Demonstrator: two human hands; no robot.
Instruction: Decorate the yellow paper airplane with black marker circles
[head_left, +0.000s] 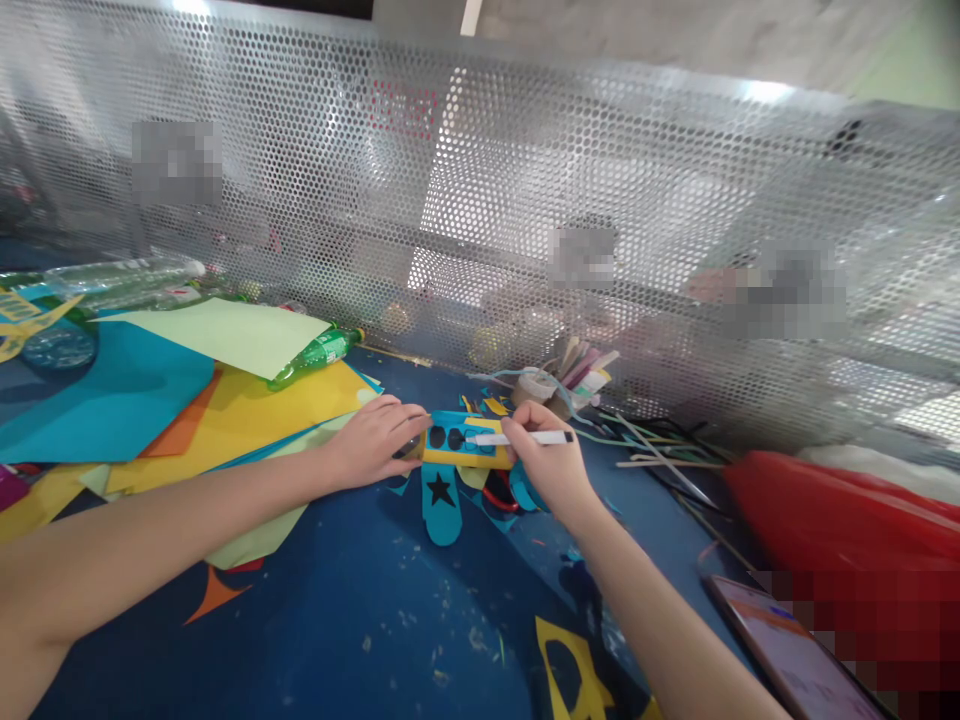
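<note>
A small craft (466,458), wrapped in yellow and blue paper, lies on the blue table. Its rounded blue wing (442,515) bears a black star and points toward me. Along its blue strip are two filled black shapes, with drawn outlines beside them. My left hand (379,440) curls its fingers round the craft's left end, which looks like clear plastic. My right hand (544,450) pinches a white marker pen (536,438), tip to the left and on or just above the blue strip. Under the craft, red-and-black scissor-like handles (500,495) are partly hidden.
Coloured paper sheets (120,380) and a green bottle (319,355) lie on the left. A perforated metal screen (337,170) closes off the back. A tape roll (536,385) sits behind my right hand. A red bag (832,530) and a phone (787,640) are on the right.
</note>
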